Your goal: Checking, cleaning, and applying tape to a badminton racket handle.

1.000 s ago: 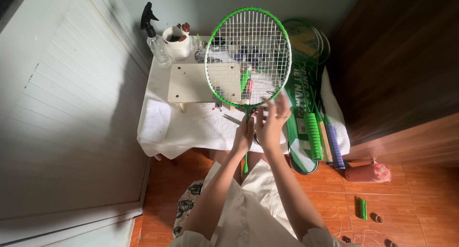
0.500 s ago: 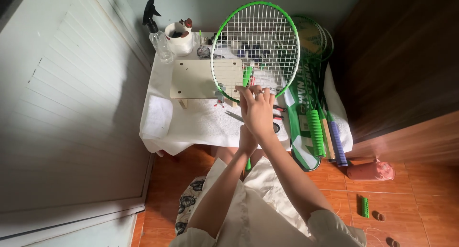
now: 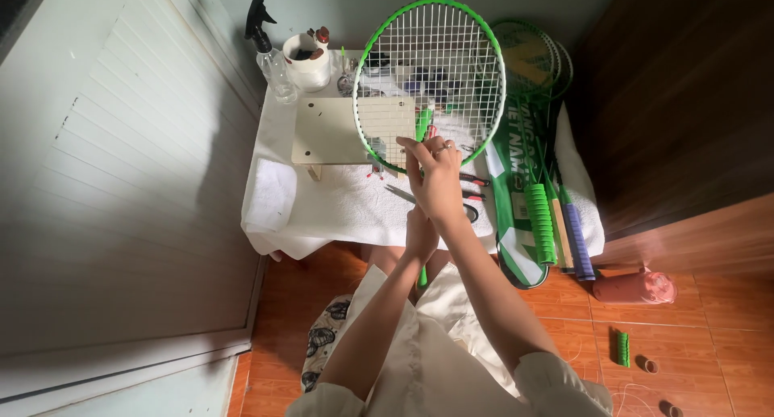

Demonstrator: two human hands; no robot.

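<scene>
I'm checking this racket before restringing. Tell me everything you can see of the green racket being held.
The green racket has a bright green oval frame strung with a white grid of strings that looks intact. It is held head-up above the white-covered table. The right hand grips it at the bottom of the head, fingers on the frame; the left hand holds the handle lower down, where a bit of green shows beneath. The shaft is mostly hidden by the hands.

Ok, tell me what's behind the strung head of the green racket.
Through the green racket strings show a beige board, the white-clothed table and blurred small items. The right hand hides what lies under the lower rim.
</scene>
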